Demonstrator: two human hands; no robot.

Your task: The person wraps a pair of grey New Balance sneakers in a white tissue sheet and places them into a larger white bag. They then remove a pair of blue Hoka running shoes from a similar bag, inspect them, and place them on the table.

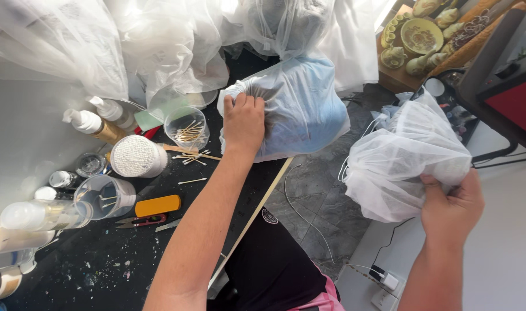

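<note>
1. The landmark is the black table [101, 270], dusty with small white flakes, which runs from the lower left up toward the curtains. The person's black-clothed lap [274, 265] is just beside its right edge.
2. The right hand [452, 208] is off the table, well to the right of it and above the grey floor. Its fingers are closed tightly around a bunched white mesh bag [404, 164], which it grips at the lower right corner. What is inside this bag I cannot tell.
3. On the near left part of the table lie an orange flat tool [158, 205] and small scissors with red handles [140, 220]. Left of them is a clear cup [104, 197] on its side, and some bottles lie at the table's left edge.
4. Further along the table stand a round container of cotton swabs [136, 156] and a clear cup of wooden sticks [187, 128], with loose sticks [192, 156] between them and the table's right edge.
5. The left hand [244, 122] is at the far right edge of the table. It is closed into a fist on a second white mesh bag [300, 106], with something blue and dark inside, and this bag rests on the table edge.
6. Behind the table hang white sheer curtains [159, 46].
</note>
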